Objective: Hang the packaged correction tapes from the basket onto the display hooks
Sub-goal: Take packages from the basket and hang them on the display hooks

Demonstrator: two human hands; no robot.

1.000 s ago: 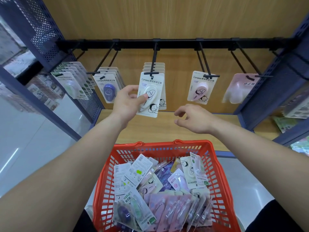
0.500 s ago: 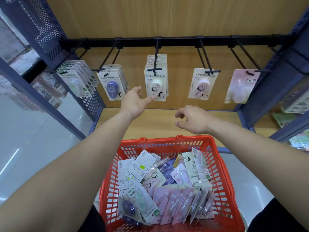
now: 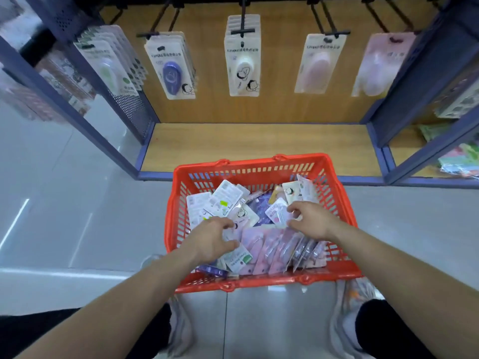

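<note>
The red basket (image 3: 178,203) sits on the floor in front of me, full of loose packaged correction tapes (image 3: 269,250). My left hand (image 3: 211,240) lies inside it with fingers spread, resting on the pale packs. My right hand (image 3: 312,221) is also in the basket, its thumb and forefinger curled round the edge of a pink-labelled pack (image 3: 276,213). Above, the display hooks carry hanging packs: a green one (image 3: 108,63), a blue one (image 3: 173,71), a white one (image 3: 242,63), a pink one (image 3: 317,66) and a pale pink one (image 3: 381,66).
A wooden shelf board (image 3: 259,143) lies below the hooks, framed by blue metal uprights (image 3: 414,81). A perforated blue side panel (image 3: 129,107) stands on the left. More stationery sits on the neighbouring shelf (image 3: 456,156) at the right. Grey floor surrounds the basket.
Both hands came down from the hooks into the basket. My left hand let go of the white pack, which now hangs on the middle hook. My view tilted downward.
</note>
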